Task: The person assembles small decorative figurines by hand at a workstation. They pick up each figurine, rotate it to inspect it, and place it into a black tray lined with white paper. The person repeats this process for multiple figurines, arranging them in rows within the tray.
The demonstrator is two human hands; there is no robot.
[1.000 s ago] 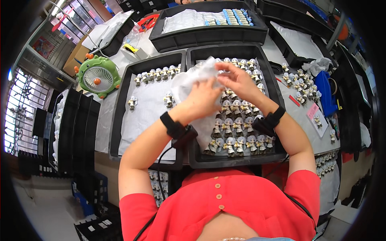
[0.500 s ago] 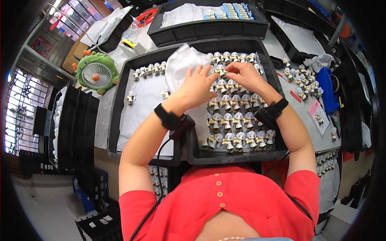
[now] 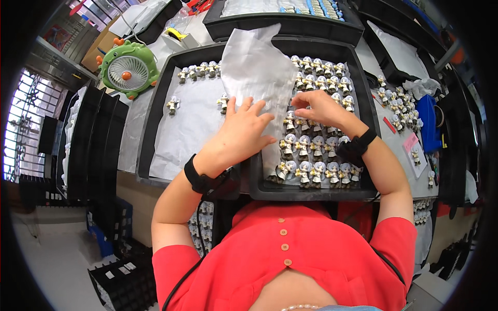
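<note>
So my left hand (image 3: 244, 132) lies spread flat on the white sheet (image 3: 259, 72), which runs lengthwise away from it, while my right hand (image 3: 316, 106) pinches its right edge over the figurines (image 3: 311, 147).

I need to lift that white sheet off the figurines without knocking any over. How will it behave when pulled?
The white sheet is probably thin and floppy: it creases and its far end curls up. It looks very light, so it should lift easily under the left hand. The small figurines stand upright in tight rows, so a dragged edge might tip them.
</note>
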